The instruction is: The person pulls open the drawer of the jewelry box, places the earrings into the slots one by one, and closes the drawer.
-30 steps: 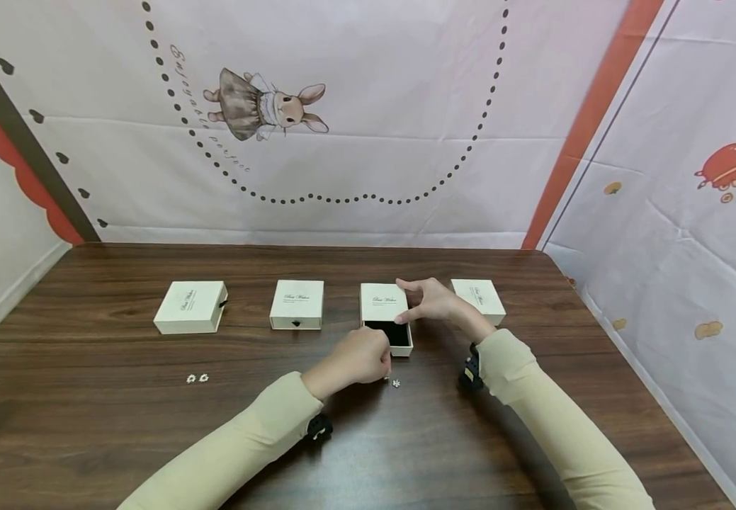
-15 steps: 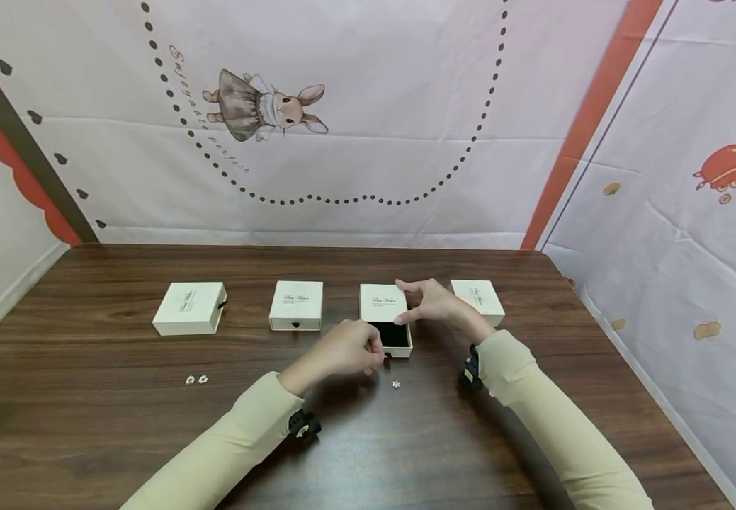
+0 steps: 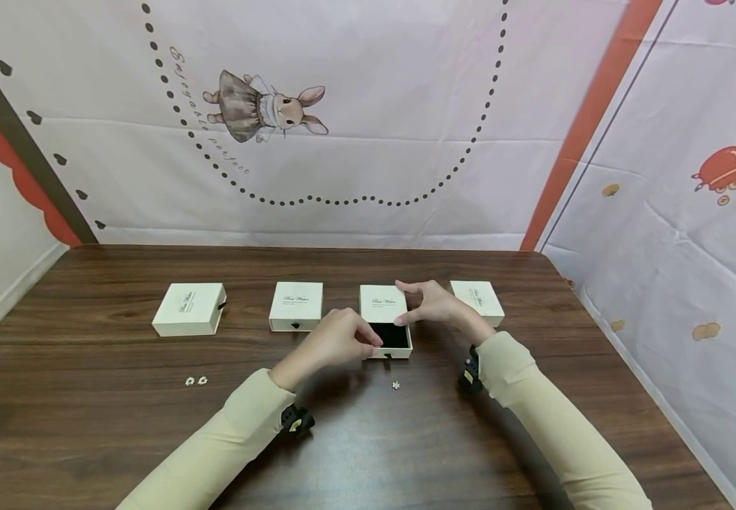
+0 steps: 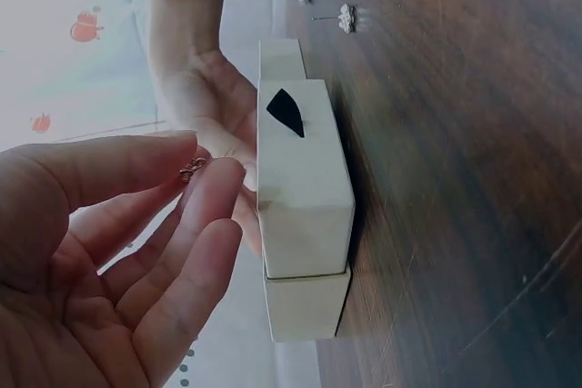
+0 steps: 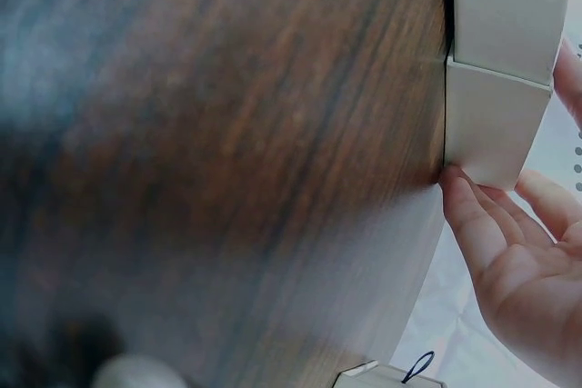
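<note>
Open gift box (image 3: 383, 301): cream, printed "Best Wishes", lying flat on the wooden table (image 3: 368, 453); its drawer (image 3: 395, 353) is pulled partway out on the near side, showing a black lining (image 3: 394, 334); a black ribbon tab (image 4: 285, 114) stands out from the drawer front.
Left hand (image 3: 336, 336): at the near left corner of the open gift box, thumb and fingertips pinching a tiny metallic ornament; whether the fingers touch the drawer cannot be told.
Tiny metallic ornament (image 4: 192, 169): between the left fingertips, beside the drawer of the open gift box; mostly covered, so its shape is unclear.
Right hand (image 3: 431, 301): grasping the sleeve of the open gift box from the right, thumb at the near edge, fingers toward the far end.
Flower-shaped stud earring (image 3: 396, 385): on the table just in front of the open gift box, its thin post sticking out sideways.
Pair of small ring-shaped ornaments (image 3: 196, 381): side by side, well left of the open gift box and nearer the person.
Closed boxes: one (image 3: 296, 304) left of the open gift box, tab facing the person; another (image 3: 189, 308) farther left, tab facing right; a third (image 3: 477, 301) to its right, lettering turned sideways.
Backdrop cloth (image 3: 393, 92): beyond the open gift box, printed with a rabbit in a dress (image 3: 259, 106) and dotted lines.
</note>
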Demonstrator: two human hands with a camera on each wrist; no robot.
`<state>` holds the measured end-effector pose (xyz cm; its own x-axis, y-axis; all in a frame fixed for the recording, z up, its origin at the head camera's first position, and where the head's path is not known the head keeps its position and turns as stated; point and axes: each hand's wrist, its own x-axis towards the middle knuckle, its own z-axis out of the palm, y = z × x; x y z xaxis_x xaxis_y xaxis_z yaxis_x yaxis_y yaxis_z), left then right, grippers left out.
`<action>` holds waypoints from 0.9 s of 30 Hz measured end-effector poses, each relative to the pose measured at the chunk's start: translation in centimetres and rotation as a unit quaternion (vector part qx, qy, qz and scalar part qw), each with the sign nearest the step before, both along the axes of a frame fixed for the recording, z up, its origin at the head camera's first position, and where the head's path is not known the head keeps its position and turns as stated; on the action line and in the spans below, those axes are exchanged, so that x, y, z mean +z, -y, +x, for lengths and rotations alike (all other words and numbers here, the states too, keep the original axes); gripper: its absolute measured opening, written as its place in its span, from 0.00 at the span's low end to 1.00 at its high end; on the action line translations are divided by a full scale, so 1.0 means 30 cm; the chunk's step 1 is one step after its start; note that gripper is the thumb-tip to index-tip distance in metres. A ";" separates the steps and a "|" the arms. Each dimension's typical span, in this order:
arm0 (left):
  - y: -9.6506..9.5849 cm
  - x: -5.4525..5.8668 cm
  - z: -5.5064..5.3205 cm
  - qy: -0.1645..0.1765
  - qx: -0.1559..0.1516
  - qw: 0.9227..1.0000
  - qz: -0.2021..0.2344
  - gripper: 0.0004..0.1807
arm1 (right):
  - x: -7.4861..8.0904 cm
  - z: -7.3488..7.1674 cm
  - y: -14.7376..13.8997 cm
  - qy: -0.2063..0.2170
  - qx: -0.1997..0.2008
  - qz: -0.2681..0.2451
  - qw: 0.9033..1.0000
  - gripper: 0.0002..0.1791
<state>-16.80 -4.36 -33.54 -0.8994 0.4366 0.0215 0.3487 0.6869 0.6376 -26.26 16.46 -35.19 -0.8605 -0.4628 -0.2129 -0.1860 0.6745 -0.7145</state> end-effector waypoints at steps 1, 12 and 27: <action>0.001 0.000 -0.002 -0.002 0.003 1.000 0.001 0.05 | 0.000 0.001 0.000 0.001 0.001 -0.004 1.000 0.47; 0.006 -0.011 -0.034 0.001 0.008 0.998 0.056 0.08 | -0.003 0.000 -0.002 -0.001 0.007 -0.020 1.000 0.46; 0.006 -0.026 -0.079 -0.020 0.039 0.998 0.039 0.05 | -0.005 0.004 -0.003 0.011 0.001 -0.034 0.999 0.47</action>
<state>-19.16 -4.53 -34.32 -0.9283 0.3610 0.0895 0.3226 0.6621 0.6764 -26.14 16.55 -35.34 -0.8556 -0.4776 -0.1996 -0.1710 0.6248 -0.7619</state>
